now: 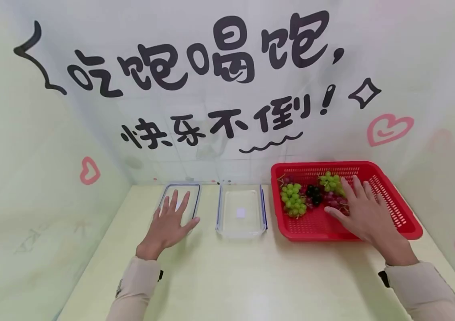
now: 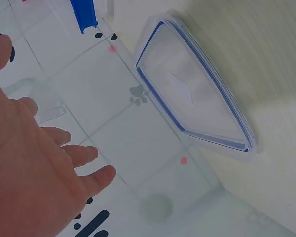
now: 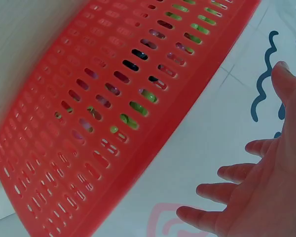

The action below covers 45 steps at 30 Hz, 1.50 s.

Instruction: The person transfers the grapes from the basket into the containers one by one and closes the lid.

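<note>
My left hand [image 1: 169, 225], fingers spread and straight, hovers over a clear lid with a blue seal [image 1: 194, 200] at the back left of the table. The left wrist view shows that lid [image 2: 182, 94] lying flat, apart from the hand [image 2: 34, 158]. On the right, my other hand [image 1: 366, 214] is spread above the right part of a red basket [image 1: 312, 225], holding nothing. Inside the basket are green grapes [image 1: 293, 199], dark grapes [image 1: 313, 195] and reddish grapes [image 1: 333, 200]. In the right wrist view, the basket's slotted side [image 3: 103, 98] partly hides the grapes.
A clear rectangular container [image 1: 241, 214] with blue clips stands between the lid and the basket. Behind everything rises a pale sheet [image 1: 211, 156] with black lettering, and similar sheets border both sides. The light wooden table [image 1: 227, 276] extends toward me.
</note>
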Motion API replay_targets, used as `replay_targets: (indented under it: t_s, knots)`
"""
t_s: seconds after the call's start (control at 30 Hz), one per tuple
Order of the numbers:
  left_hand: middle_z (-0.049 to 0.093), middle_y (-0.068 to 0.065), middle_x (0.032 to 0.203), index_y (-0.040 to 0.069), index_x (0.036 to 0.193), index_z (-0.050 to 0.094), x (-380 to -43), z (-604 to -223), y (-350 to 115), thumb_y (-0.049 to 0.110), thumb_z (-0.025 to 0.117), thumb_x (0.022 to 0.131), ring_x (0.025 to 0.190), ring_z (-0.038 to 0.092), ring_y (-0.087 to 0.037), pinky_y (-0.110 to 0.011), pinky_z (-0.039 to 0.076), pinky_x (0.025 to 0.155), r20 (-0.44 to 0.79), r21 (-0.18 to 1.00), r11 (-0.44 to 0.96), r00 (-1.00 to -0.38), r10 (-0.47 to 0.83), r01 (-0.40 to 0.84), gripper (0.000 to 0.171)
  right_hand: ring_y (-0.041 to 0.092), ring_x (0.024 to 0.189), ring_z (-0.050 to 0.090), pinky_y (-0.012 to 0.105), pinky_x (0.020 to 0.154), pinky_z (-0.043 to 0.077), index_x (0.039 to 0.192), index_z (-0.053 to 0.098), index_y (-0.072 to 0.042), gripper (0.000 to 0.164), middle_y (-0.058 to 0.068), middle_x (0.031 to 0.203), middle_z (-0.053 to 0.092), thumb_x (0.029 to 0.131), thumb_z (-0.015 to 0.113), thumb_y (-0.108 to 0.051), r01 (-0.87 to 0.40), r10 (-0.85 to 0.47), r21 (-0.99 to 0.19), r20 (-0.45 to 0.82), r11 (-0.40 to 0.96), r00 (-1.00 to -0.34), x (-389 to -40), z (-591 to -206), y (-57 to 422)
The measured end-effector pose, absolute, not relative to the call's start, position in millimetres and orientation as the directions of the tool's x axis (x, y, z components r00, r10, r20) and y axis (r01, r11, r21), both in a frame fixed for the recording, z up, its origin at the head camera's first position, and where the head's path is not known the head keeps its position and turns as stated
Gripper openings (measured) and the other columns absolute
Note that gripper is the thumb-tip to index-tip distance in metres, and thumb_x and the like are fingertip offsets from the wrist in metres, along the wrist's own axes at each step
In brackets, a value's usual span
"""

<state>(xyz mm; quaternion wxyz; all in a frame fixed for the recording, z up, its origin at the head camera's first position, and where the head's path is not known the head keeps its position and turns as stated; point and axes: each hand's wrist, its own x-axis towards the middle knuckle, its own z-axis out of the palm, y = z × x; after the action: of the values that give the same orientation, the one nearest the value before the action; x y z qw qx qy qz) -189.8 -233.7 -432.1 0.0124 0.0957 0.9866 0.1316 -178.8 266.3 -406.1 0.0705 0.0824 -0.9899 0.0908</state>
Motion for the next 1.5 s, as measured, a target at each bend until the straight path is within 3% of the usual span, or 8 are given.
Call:
replay_targets:
  t_s: [0.17,0.3,0.5,0.7,0.87,1.07,1.27,1.5]
  knots:
    - [0.011,-0.020,0.165,0.019,0.161,0.009,-202,-431,-221,0.065,0.037,0.099,0.148,0.019,-0.046,-0.070,0.023,0.110,0.047,0.301,0.929,-0.976,0.212,0.216,0.082,0.059,0.138,0.022,0.076,0.105,0.021,0.158,0.018,-0.004,0.099,0.036,0.156,0.019,0.089,0.059,-0.062,-0.164,-0.133,-0.208,0.153,0.964,-0.979,-184,-403,270]
    - [0.023,-0.022,0.161,0.013,0.161,0.010,-205,-435,-214,0.054,0.039,0.103,0.143,0.030,-0.046,-0.070,0.029,0.107,0.064,0.402,0.894,-0.980,0.187,0.197,0.076,0.057,0.139,0.023,0.076,0.101,0.028,0.157,0.019,-0.002,0.100,0.035,0.156,0.020,0.089,0.059,-0.064,-0.165,-0.135,-0.255,0.133,0.953,-0.982,-190,-402,266]
    - [0.034,-0.022,0.156,0.013,0.160,0.014,-205,-452,-199,0.042,0.041,0.106,0.136,0.043,-0.044,-0.062,0.037,0.105,0.021,0.579,0.806,-0.991,0.132,0.120,0.067,0.056,0.138,0.028,0.071,0.094,0.041,0.157,0.017,0.000,0.098,0.035,0.156,0.020,0.090,0.065,-0.054,-0.159,-0.137,-0.353,0.087,0.922,-0.987,-199,-404,259]
    - [0.038,-0.025,0.153,0.009,0.159,0.017,-207,-475,-182,0.036,0.043,0.107,0.130,0.050,-0.044,-0.059,0.042,0.102,-0.017,0.701,0.711,-0.996,0.093,0.054,0.065,0.054,0.138,0.029,0.068,0.100,0.039,0.156,0.019,0.002,0.091,0.035,0.155,0.022,0.092,0.069,-0.039,-0.139,-0.126,-0.433,0.058,0.891,-0.990,-212,-405,258]
    - [0.042,-0.028,0.149,0.003,0.158,0.019,-212,-485,-173,0.035,0.041,0.107,0.121,0.057,-0.041,-0.055,0.048,0.096,-0.020,0.746,0.665,-0.998,0.063,0.027,0.064,0.053,0.137,0.031,0.068,0.101,0.039,0.156,0.020,0.002,0.087,0.035,0.153,0.024,0.093,0.069,-0.034,-0.091,-0.096,-0.444,0.011,0.892,-0.995,-233,-398,262]
    - [0.041,-0.030,0.149,0.003,0.158,0.017,-218,-490,-163,0.035,0.039,0.107,0.122,0.055,-0.043,-0.055,0.046,0.099,-0.080,0.773,0.634,-0.996,0.044,-0.034,0.064,0.052,0.139,0.028,0.066,0.103,0.037,0.155,0.024,0.002,0.086,0.033,0.151,0.030,0.090,0.072,-0.027,-0.044,-0.081,-0.470,-0.058,0.881,-0.995,-262,-390,271]
    - [0.044,-0.029,0.147,0.003,0.158,0.019,-219,-500,-152,0.034,0.038,0.108,0.121,0.055,-0.044,-0.057,0.045,0.098,-0.079,0.767,0.641,-0.996,0.047,-0.030,0.062,0.043,0.121,0.051,0.061,0.099,0.046,0.148,0.041,-0.005,0.078,0.025,0.137,0.052,0.083,0.080,-0.024,-0.032,-0.102,-0.545,-0.098,0.838,-0.990,-277,-391,284]
    - [0.049,-0.023,0.145,0.008,0.159,0.021,-219,-507,-139,0.037,0.039,0.107,0.120,0.058,-0.039,-0.053,0.049,0.093,-0.069,0.771,0.636,-0.996,0.063,-0.013,0.062,0.043,0.120,0.049,0.059,0.099,0.047,0.154,0.030,-0.003,0.074,0.028,0.143,0.045,0.092,0.069,-0.016,0.084,-0.062,-0.558,-0.238,0.826,-0.969,-286,-400,297]
